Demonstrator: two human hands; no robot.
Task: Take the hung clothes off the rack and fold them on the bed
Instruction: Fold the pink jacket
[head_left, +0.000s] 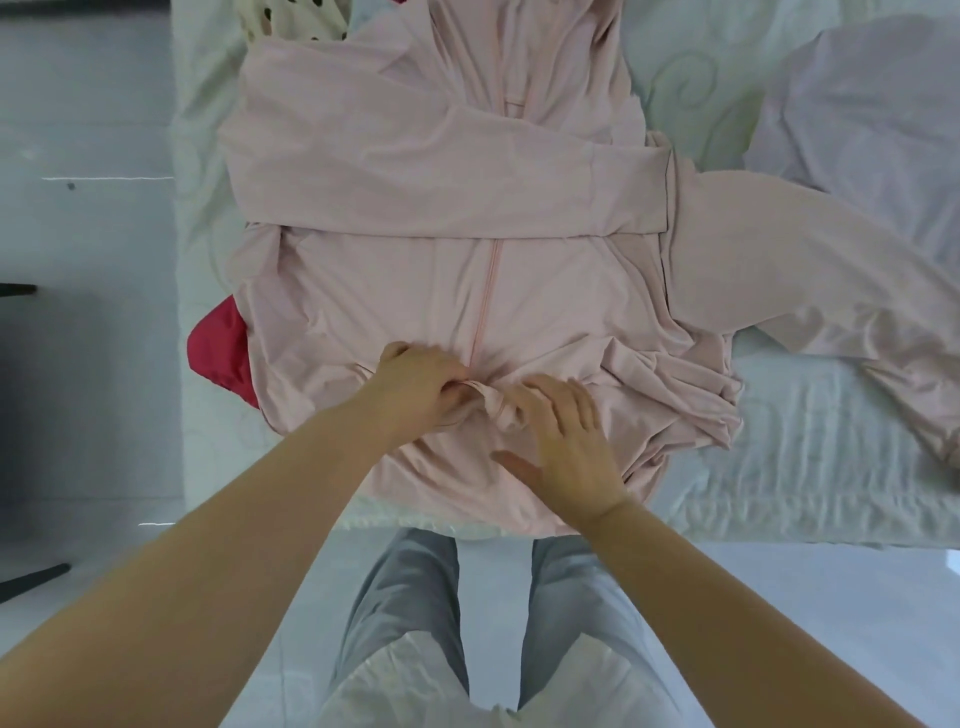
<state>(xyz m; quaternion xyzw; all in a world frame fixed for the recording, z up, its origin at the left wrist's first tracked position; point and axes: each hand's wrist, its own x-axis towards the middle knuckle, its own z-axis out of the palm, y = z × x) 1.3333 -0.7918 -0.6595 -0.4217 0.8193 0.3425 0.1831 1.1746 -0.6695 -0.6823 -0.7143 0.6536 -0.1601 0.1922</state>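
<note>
A pale pink zip-up jacket (436, 208) lies spread front-up on the bed (810, 467), its hem toward me. One sleeve is folded across the chest; the other sleeve (810, 280) stretches out to the right. My left hand (415, 384) pinches a bunched fold of the jacket's fabric near the lower end of the zip. My right hand (566, 441) rests flat on the hem beside that fold, fingers spread and touching the cloth.
A red garment (221, 348) peeks from under the jacket's left side. A cream cloth with dark spots (291, 21) lies at the top left, a pale lilac pillow (862, 119) at the right. Glossy white floor and a dark stand foot (31, 577) lie left.
</note>
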